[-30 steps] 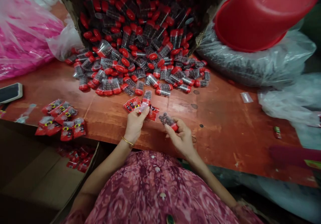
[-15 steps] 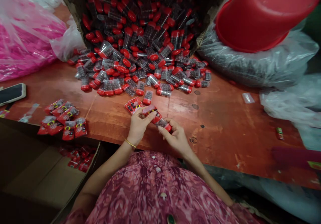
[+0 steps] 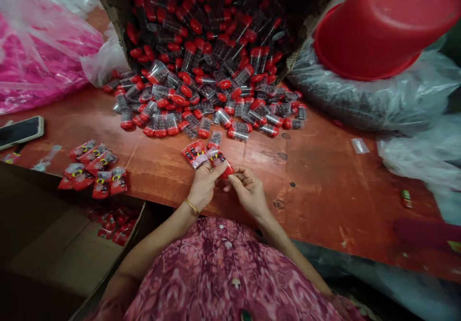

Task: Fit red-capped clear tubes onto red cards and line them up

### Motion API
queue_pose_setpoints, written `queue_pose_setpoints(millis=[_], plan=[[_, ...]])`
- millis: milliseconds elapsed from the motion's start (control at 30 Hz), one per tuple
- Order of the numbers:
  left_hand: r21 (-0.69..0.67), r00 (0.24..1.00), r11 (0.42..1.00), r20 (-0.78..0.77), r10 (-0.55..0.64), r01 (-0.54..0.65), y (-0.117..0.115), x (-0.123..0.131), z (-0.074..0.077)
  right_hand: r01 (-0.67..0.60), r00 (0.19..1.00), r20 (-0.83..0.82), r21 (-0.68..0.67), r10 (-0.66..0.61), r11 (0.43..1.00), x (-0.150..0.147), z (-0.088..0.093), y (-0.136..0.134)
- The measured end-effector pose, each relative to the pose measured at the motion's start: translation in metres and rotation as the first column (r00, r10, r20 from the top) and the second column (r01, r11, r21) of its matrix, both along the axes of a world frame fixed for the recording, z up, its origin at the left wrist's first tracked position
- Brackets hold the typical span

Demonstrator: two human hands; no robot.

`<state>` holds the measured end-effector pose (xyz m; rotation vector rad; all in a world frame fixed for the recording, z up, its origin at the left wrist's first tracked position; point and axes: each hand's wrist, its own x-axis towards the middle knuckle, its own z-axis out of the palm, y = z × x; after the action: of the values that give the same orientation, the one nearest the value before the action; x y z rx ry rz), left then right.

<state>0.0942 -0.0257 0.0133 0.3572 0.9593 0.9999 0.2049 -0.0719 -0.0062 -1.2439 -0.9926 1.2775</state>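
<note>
Seen from the head camera, the person's left hand [image 3: 205, 185], a gold bangle [image 3: 192, 206] on its wrist, and right hand [image 3: 248, 194] meet just above the near edge of the orange-red wooden bench [image 3: 324, 191]. The left hand's fingers grip a red printed sachet [image 3: 194, 154], while the right hand's fingertips [image 3: 234, 178] pinch the red-capped end of a clear tube [image 3: 219, 161], which lies across the sachets and is partly hidden. One more capped tube [image 3: 215, 139] lies just above the hands.

Beyond them, a heap of red-capped tubes [image 3: 187, 110] filled with dark round pieces spills from a cardboard carton [image 3: 205, 18] at top centre. More red sachets [image 3: 94, 170] lie in a loose group at left, near a phone [image 3: 21, 131], and others sit in an open cardboard box [image 3: 72, 246] at lower left. At upper right, a tilted red plastic basin [image 3: 385, 28] rests on a clear bag of dark pieces [image 3: 360, 102]. A pink plastic bag [image 3: 39, 57] fills the upper left. A patterned pink garment [image 3: 226, 273] crosses the bottom of the frame.
</note>
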Motion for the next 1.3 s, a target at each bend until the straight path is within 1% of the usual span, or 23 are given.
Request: queue_pose_setpoints(millis=[167, 300, 400, 467, 533, 567, 633, 700, 767, 800, 833, 867, 900, 967, 1000, 1033, 1067, 1100, 1167, 1200, 1233, 1267, 1300], plan=[[-0.044, 0.997, 0.997, 0.042, -0.063, 0.065, -0.008, -0.001, 0.001, 0.077, 0.992, 0.094, 0.067, -0.083, 0.995, 0.004, -0.003, 0.011], [-0.034, 0.989, 0.99, 0.061, -0.136, 0.138, -0.009, -0.008, 0.003, 0.016, 0.971, 0.234, 0.17, -0.056, 0.985, 0.002, -0.004, 0.013], [-0.037, 0.991, 0.991, 0.048, -0.126, 0.128, -0.007, -0.017, 0.003, -0.034, 0.955, 0.294, 0.215, -0.031, 0.976, -0.003, -0.007, 0.011], [-0.058, 0.998, 0.997, 0.005, -0.059, 0.059, -0.004, -0.028, 0.0, -0.074, 0.92, 0.391, 0.238, -0.026, 0.968, -0.002, -0.009, 0.012], [-0.08, 0.993, 0.991, -0.067, 0.099, -0.104, 0.002, -0.044, -0.003, -0.095, 0.841, 0.538, 0.254, -0.059, 0.963, 0.006, -0.011, 0.02], [-0.081, 0.969, 0.969, -0.103, 0.223, -0.231, 0.005, -0.055, -0.005, -0.092, 0.781, 0.617, 0.259, -0.091, 0.961, 0.012, -0.012, 0.026], [-0.068, 0.872, 0.872, -0.124, 0.474, -0.484, 0.012, -0.077, -0.008, -0.083, 0.625, 0.764, 0.272, -0.162, 0.959, 0.027, -0.015, 0.044], [-0.068, 0.734, 0.731, -0.093, 0.673, -0.679, 0.018, -0.098, -0.009, -0.103, 0.444, 0.872, 0.275, -0.204, 0.956, 0.04, -0.019, 0.064], [-0.053, 0.611, 0.608, -0.049, 0.79, -0.792, 0.019, -0.112, -0.008, -0.147, 0.293, 0.934, 0.255, -0.204, 0.956, 0.046, -0.024, 0.082], [-0.036, 0.58, 0.579, -0.028, 0.814, -0.814, 0.019, -0.115, -0.007, -0.163, 0.236, 0.951, 0.24, -0.199, 0.957, 0.048, -0.026, 0.089], [-0.015, 0.581, 0.581, -0.018, 0.813, -0.814, 0.017, -0.116, -0.006, -0.173, 0.193, 0.962, 0.227, -0.193, 0.958, 0.048, -0.028, 0.093], [0.001, 0.619, 0.619, -0.027, 0.785, -0.786, 0.015, -0.113, -0.006, -0.182, 0.163, 0.969, 0.216, -0.187, 0.959, 0.048, -0.03, 0.096], [0.015, 0.683, 0.685, -0.062, 0.728, -0.728, 0.013, -0.109, -0.006, -0.195, 0.145, 0.972, 0.21, -0.184, 0.958, 0.048, -0.031, 0.096], [0.059, 0.818, 0.844, -0.221, 0.531, -0.532, 0.01, -0.094, -0.008, -0.251, 0.141, 0.974, 0.206, -0.175, 0.946, 0.052, -0.033, 0.091], [0.123, 0.84, 0.907, -0.344, 0.421, -0.404, 0.009, -0.086, -0.01, -0.293, 0.154, 0.974, 0.208, -0.169, 0.933, 0.056, -0.034, 0.087], [0.227, 0.802, 0.939, -0.49, 0.341, -0.26, 0.009, -0.078, -0.013, -0.335, 0.178, 0.97, 0.217, -0.164, 0.917, 0.06, -0.035, 0.082], [0.337, 0.708, 0.937, -0.64, 0.299, -0.091, 0.011, -0.072, -0.015, -0.37, 0.214, 0.963, 0.234, -0.163, 0.899, 0.065, -0.036, 0.077], [0.415, 0.571, 0.906, -0.765, 0.297, 0.084, 0.014, -0.067, -0.018, -0.392, 0.258, 0.951, 0.263, -0.169, 0.881, 0.07, -0.037, 0.073], [0.414, 0.277, 0.825, -0.904, 0.325, 0.384, 0.021, -0.061, -0.021, -0.387, 0.352, 0.913, 0.344, -0.208, 0.855, 0.078, -0.038, 0.065], [0.362, 0.165, 0.802, -0.932, 0.323, 0.476, 0.025, -0.06, -0.023, -0.363, 0.389, 0.89, 0.386, -0.238, 0.848, 0.08, -0.038, 0.061], [0.303, 0.088, 0.793, -0.949, 0.304, 0.528, 0.028, -0.06, -0.024, -0.331, 0.415, 0.869, 0.42, -0.27, 0.845, 0.081, -0.038, 0.059], [0.259, 0.05, 0.794, -0.959, 0.279, 0.549, 0.031, -0.06, -0.025, -0.293, 0.431, 0.851, 0.447, -0.301, 0.845, 0.08, -0.037, 0.057], [0.244, 0.047, 0.802, -0.964, 0.262, 0.545, 0.034, -0.06, -0.026, -0.255, 0.442, 0.835, 0.467, -0.327, 0.847, 0.078, -0.036, 0.055]])
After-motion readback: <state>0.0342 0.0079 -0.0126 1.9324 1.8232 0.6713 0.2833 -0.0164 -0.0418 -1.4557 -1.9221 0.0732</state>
